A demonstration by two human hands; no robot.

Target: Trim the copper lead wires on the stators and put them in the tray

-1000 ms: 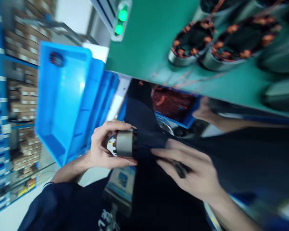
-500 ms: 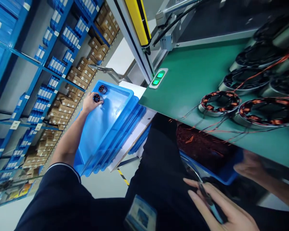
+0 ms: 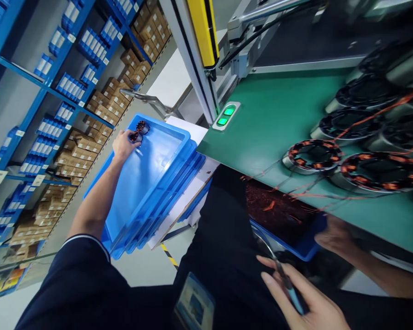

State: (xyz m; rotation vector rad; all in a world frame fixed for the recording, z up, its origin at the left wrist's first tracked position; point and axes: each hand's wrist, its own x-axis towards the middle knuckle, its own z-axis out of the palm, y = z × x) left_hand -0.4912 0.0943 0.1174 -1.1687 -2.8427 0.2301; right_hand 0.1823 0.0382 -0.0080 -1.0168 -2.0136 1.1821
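Copper-wound stator (image 3: 136, 136) lies between the fingertips of the left hand (image 3: 122, 145), the grip pinching it.

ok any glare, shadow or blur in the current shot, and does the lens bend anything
Head view, left: pale glare on the blue tray, with a soft shadow beside it; head view, bottom: the card is blurry; head view, right: the copper-wound rings look soft and stretched, probably by the lens.
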